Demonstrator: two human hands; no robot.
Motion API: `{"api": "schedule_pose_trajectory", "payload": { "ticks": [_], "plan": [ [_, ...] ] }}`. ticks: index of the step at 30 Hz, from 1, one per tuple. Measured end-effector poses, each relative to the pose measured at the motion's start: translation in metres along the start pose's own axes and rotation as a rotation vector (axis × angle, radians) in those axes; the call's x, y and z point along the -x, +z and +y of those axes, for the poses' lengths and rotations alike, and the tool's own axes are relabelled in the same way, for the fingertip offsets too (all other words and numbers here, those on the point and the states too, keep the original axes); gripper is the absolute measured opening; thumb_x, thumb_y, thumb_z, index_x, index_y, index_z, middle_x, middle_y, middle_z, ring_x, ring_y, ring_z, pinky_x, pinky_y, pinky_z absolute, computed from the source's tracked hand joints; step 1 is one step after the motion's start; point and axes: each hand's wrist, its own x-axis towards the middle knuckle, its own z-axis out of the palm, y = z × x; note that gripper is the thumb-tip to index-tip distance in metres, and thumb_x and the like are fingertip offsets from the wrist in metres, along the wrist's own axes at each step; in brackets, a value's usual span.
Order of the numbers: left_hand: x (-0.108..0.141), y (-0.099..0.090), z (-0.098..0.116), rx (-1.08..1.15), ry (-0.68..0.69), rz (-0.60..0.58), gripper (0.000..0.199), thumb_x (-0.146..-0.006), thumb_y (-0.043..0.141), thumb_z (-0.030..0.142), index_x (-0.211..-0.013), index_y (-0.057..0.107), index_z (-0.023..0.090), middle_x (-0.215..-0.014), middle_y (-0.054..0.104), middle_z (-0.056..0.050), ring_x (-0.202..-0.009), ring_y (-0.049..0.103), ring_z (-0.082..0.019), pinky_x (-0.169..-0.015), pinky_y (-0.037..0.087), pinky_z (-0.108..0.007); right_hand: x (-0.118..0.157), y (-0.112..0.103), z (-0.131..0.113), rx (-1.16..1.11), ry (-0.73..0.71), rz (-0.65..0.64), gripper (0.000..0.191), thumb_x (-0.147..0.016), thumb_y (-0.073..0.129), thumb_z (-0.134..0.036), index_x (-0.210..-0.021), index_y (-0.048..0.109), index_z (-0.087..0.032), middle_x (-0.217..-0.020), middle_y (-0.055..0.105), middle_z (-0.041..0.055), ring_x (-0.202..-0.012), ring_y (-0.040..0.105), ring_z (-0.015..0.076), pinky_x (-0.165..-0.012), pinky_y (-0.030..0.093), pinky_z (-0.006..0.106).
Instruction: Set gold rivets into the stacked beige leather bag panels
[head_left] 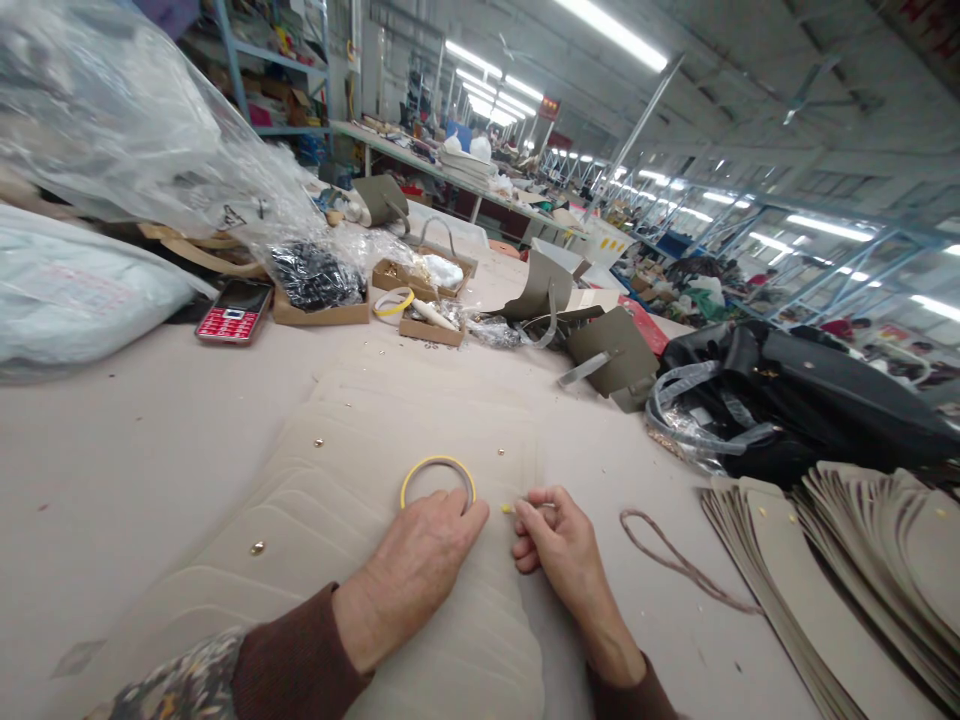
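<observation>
My left hand (420,550) is closed around the lower edge of a roll of yellow tape (439,462), just above layered beige panels (450,640). A short distance to the right, my right hand (559,540) pinches a small yellow piece of tape (508,509) between thumb and forefinger. The beige panels overlap like steps, and several carry small gold metal studs, such as the stud (258,548) at left. My fingers hide the roll's lower part.
Stacked beige strips (795,590) and a black bag (810,390) lie at right, near a brown cord loop (675,560). Behind the panels are a cardboard tray (431,328), another tape roll (394,304) and olive pieces (615,350). A red-keyed phone (234,312) sits at left.
</observation>
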Motion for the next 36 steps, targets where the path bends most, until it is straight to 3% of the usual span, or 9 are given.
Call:
{"api": "schedule_pose_trajectory", "payload": {
  "ticks": [4, 8, 12, 15, 22, 28, 32, 34, 36],
  "plan": [
    [0.0, 0.0, -0.001, -0.013, -0.001, -0.009, 0.017, -0.088, 0.041, 0.005, -0.089, 0.05, 0.02, -0.084, 0.056, -0.004, -0.078, 0.056, -0.019, -0.07, 0.049, -0.03, 0.007, 0.002, 0.0, 0.143, -0.114, -0.006, 0.034, -0.083, 0.059, -0.05, -0.077, 0.062, -0.016, -0.052, 0.056, -0.0019, -0.044, 0.053, 0.011, -0.043, 0.044, 0.02],
    [0.001, -0.001, -0.002, -0.013, 0.003, 0.003, 0.017, -0.089, 0.039, 0.006, -0.09, 0.05, 0.019, -0.084, 0.056, -0.004, -0.078, 0.056, -0.019, -0.07, 0.05, -0.032, 0.006, 0.011, -0.007, 0.403, -0.291, 0.095, 0.025, -0.086, 0.056, -0.036, -0.071, 0.065, -0.018, -0.056, 0.06, -0.0004, -0.051, 0.054, 0.0128, -0.052, 0.041, 0.023],
    [0.001, -0.001, -0.004, 0.007, 0.008, -0.006, 0.018, -0.089, 0.04, 0.006, -0.09, 0.05, 0.02, -0.084, 0.056, -0.003, -0.076, 0.055, -0.019, -0.07, 0.049, -0.032, 0.001, 0.015, -0.013, 0.511, -0.44, 0.122, 0.018, -0.084, 0.054, -0.026, -0.074, 0.068, -0.019, -0.06, 0.06, -0.0012, -0.055, 0.052, 0.0131, -0.059, 0.039, 0.023],
    [0.001, -0.002, -0.004, 0.01, 0.007, -0.02, 0.017, -0.089, 0.04, 0.007, -0.09, 0.051, 0.02, -0.084, 0.056, -0.003, -0.077, 0.056, -0.019, -0.071, 0.049, -0.031, 0.001, 0.011, -0.018, 0.519, -0.44, 0.076, 0.018, -0.082, 0.053, -0.022, -0.076, 0.069, -0.019, -0.059, 0.059, -0.0016, -0.055, 0.051, 0.0131, -0.059, 0.038, 0.024],
    [0.003, -0.012, -0.005, 0.062, 0.04, -0.008, 0.017, -0.091, 0.04, 0.008, -0.089, 0.052, 0.02, -0.086, 0.059, -0.003, -0.077, 0.057, -0.02, -0.068, 0.048, -0.031, 0.016, -0.002, -0.026, 0.525, -0.285, -0.146, 0.016, -0.079, 0.055, -0.021, -0.072, 0.069, -0.018, -0.061, 0.064, -0.0007, -0.055, 0.055, 0.0135, -0.054, 0.037, 0.022],
    [0.001, -0.01, -0.016, 0.146, 0.062, 0.126, 0.015, -0.095, 0.041, 0.015, -0.089, 0.054, 0.019, -0.083, 0.061, -0.002, -0.077, 0.059, -0.018, -0.069, 0.049, -0.03, 0.02, -0.008, -0.028, 0.535, -0.216, -0.33, 0.015, -0.08, 0.059, -0.02, -0.073, 0.071, -0.019, -0.06, 0.065, -0.0021, -0.055, 0.056, 0.0121, -0.051, 0.036, 0.021],
    [0.003, -0.003, -0.021, 0.264, 0.163, 0.279, 0.019, -0.097, 0.038, 0.018, -0.106, 0.055, 0.02, -0.088, 0.068, -0.002, -0.077, 0.065, -0.015, -0.069, 0.052, -0.025, 0.016, -0.007, -0.024, 0.353, -0.305, -0.17, 0.013, -0.082, 0.06, -0.022, -0.086, 0.072, -0.018, -0.069, 0.068, 0.0002, -0.06, 0.058, 0.013, -0.055, 0.042, 0.022],
    [0.004, -0.002, -0.022, 0.28, 0.221, 0.368, 0.024, -0.098, 0.038, 0.021, -0.118, 0.051, 0.02, -0.097, 0.07, -0.004, -0.081, 0.068, -0.015, -0.07, 0.054, -0.024, 0.016, -0.004, -0.022, 0.254, -0.417, -0.102, 0.014, -0.084, 0.059, -0.022, -0.092, 0.07, -0.017, -0.077, 0.069, 0.0025, -0.065, 0.06, 0.0137, -0.06, 0.046, 0.023],
    [0.005, -0.001, -0.021, 0.264, 0.263, 0.423, 0.033, -0.099, 0.036, 0.023, -0.132, 0.04, 0.018, -0.104, 0.071, -0.007, -0.083, 0.069, -0.016, -0.069, 0.055, -0.025, 0.017, 0.001, -0.022, 0.217, -0.574, -0.114, 0.015, -0.085, 0.058, -0.018, -0.096, 0.068, -0.017, -0.084, 0.069, 0.0039, -0.072, 0.061, 0.014, -0.065, 0.048, 0.023]
  ]
}}
